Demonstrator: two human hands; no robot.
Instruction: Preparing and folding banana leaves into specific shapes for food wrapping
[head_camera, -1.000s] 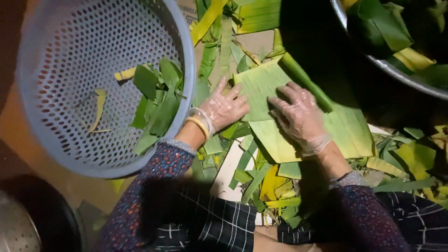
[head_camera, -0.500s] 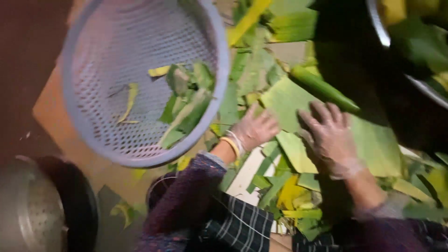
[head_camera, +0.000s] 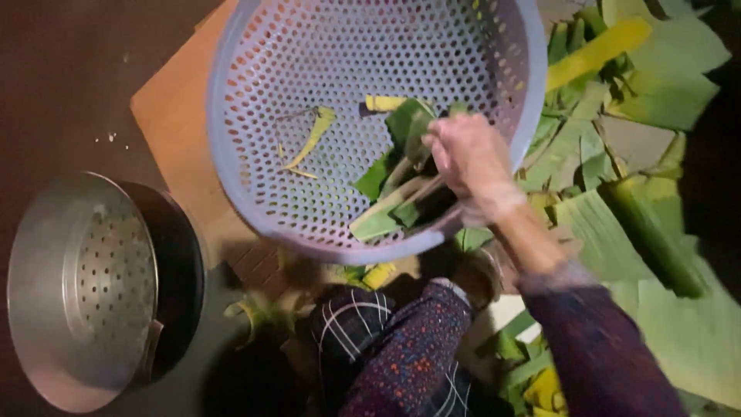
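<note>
Head view: the right hand is extended over the near rim of the perforated basket, wearing a thin clear glove. Its fingers are curled and point toward 9 o'clock, into the basket. They sit directly against the pile of leaf scraps, but motion blur hides the fingertips, so I cannot tell whether the hand is clenched on a scrap or merely resting on the pile. The pile lies just at 8 o'clock of the hand, on the basket's lower inside wall, and consists of green and pale strips overlapping one another. A single curled leaf strip lies apart from the pile, at 9 o'clock of the hand, near the basket centre.

The left hand is below the basket rim, at 6 o'clock of the right hand and partly covered by the right forearm. Only a blurred, shadowed part of it shows, so its grip cannot be told.

The basket is tilted, with its open side facing the viewer, and rests over a board on the floor. Large banana leaves are spread at 3 o'clock of the hands, with a rolled green stalk lying across them. More cut leaves lie at 1 o'clock. A metal steamer pot with a perforated insert stands well apart at 8 o'clock.
</note>
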